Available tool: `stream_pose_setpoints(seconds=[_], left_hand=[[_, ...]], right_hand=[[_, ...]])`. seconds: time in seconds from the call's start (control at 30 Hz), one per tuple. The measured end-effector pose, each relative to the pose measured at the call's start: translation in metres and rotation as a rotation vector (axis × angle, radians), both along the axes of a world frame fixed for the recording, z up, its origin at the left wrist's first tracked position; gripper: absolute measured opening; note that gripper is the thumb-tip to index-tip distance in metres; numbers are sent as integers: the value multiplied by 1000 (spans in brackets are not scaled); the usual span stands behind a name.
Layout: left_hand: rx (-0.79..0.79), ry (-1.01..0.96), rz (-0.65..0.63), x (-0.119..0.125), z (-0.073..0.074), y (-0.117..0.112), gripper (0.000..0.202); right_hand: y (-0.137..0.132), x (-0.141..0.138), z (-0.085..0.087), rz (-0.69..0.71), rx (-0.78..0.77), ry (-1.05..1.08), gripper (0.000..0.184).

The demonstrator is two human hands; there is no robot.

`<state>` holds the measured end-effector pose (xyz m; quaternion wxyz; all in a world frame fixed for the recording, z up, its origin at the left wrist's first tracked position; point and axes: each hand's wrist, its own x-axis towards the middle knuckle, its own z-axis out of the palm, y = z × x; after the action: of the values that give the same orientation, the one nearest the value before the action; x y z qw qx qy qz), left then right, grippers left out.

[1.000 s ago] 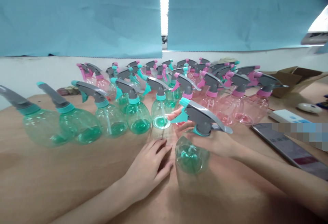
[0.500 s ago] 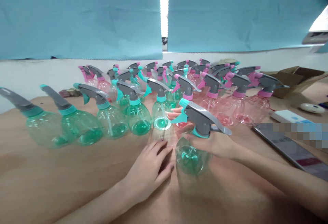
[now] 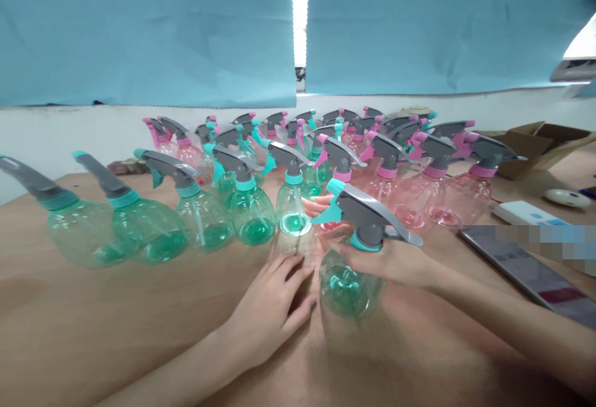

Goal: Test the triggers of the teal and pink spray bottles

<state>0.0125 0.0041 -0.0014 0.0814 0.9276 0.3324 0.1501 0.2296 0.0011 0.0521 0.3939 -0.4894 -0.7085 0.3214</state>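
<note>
My right hand [image 3: 395, 261] is wrapped round the neck of a green spray bottle [image 3: 347, 286] with a grey and teal trigger head [image 3: 365, 211], standing on the brown table [image 3: 116, 326]. My left hand [image 3: 270, 308] lies flat on the table just left of that bottle, fingers stretched out, holding nothing. Behind stands a row of green spray bottles [image 3: 251, 208] to the left and pink spray bottles [image 3: 428, 196] to the right, several rows deep.
A phone or tablet [image 3: 526, 267] lies on the table at the right, with a white box [image 3: 521, 211] and a white round object [image 3: 565, 197] beyond it. An open cardboard box [image 3: 535, 140] sits at the far right. Blue sheets cover the wall behind.
Almost nothing differs; the held bottle and both hands stay in place, with only a slight shift of the view.
</note>
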Motion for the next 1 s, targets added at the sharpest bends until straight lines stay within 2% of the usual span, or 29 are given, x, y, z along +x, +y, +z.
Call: stream_pose_setpoints(seconds=[0.27,0.37,0.6,0.9,1.0], left_hand=[[10,-14,0,1,1,0,34],[12,-19,-4,1,1,0,34],[6,-27,-4,1,1,0,33],[19,-43,1,1,0,-1,34],[14,-36,-2,1,0,0,34]], right_hand=[[-3,-5,10,83,97,101,41],[-3,-6,9,75,71,85,37],[-3,-3,2,-57,28,-17,17],[-2,-3,-1,-15,82,12,18],[-1,-2,-3,2,65,67,26]])
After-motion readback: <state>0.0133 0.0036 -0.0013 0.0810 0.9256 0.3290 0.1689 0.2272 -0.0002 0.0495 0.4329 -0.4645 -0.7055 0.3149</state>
